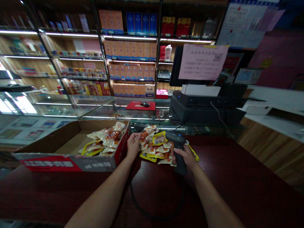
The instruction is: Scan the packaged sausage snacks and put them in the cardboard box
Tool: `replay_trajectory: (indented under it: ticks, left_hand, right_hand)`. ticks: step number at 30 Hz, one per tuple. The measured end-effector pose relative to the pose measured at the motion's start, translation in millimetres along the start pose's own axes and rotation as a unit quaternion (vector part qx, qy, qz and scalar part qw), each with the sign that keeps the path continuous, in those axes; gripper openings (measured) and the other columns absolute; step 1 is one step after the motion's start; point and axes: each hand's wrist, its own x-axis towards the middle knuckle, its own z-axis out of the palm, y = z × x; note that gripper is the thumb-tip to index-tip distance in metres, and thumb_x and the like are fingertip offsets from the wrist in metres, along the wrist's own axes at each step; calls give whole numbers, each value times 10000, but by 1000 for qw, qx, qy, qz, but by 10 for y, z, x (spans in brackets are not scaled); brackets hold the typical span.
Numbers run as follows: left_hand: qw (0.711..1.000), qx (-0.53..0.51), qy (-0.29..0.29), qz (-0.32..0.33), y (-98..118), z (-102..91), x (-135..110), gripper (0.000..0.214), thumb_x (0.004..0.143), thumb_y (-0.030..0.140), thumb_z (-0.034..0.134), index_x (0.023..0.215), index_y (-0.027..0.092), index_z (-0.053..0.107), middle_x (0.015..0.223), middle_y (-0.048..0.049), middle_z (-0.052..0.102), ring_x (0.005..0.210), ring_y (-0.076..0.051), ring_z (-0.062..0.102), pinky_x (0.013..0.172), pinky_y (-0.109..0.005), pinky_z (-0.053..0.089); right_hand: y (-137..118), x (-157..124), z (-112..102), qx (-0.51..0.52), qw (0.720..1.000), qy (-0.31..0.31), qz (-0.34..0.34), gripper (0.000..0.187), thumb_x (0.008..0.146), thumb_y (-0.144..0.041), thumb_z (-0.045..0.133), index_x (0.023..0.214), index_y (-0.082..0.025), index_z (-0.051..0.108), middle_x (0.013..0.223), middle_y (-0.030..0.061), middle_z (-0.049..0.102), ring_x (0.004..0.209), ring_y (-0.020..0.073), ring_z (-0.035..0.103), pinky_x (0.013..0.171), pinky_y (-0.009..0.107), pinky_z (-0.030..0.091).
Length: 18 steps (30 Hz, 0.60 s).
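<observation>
My right hand (186, 156) is wrapped round the handle of a black barcode scanner (179, 144), whose head points left over a pile of packaged snacks (156, 147). The packets are clear, cream and yellow, with reddish-brown food inside. At the left edge of the pile, my left hand (133, 143) pinches the side of a snack packet (147, 133). Left of that hand stands an open cardboard box (95, 164) with more snack packets (109, 139) heaped in its right end. From the scanner a black cable (152, 217) loops across the table toward me.
The dark red tabletop (225, 177) carries the box and pile. Behind it are a glass counter (104, 107) and a mouse (144, 104) on a red pad. A monitor with a pink notice (201, 61) stands above a black cash drawer (190, 110). Shelves of boxed goods line the wall.
</observation>
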Motion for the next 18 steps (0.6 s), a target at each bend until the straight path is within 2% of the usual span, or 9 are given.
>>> replay_trajectory:
  ticks: [11,15,18]
  left_hand:
    - [1000,5,-13,11,9,26,-26,137,692,294,579,691,158,567,795,-35,647,731,-140,576,691,-253,440]
    - [1000,-2,-15,8,16,28,-32,138,691,294,588,687,158,564,806,-41,653,746,-145,586,700,-257,445]
    - [1000,-10,-13,3,52,34,-50,140,693,295,592,699,157,571,818,-49,662,773,-154,596,725,-268,450]
  right_hand:
    - [-86,-52,52,-4,1000,17,-2,186,639,-340,642,590,-162,630,441,0,593,367,118,525,383,228,438]
    - [-74,-44,39,-6,1000,11,3,211,648,-352,639,573,-155,624,431,6,588,366,116,526,378,219,435]
    - [-48,-40,53,27,1000,6,6,195,631,-347,661,633,-155,625,491,6,614,373,114,530,379,227,448]
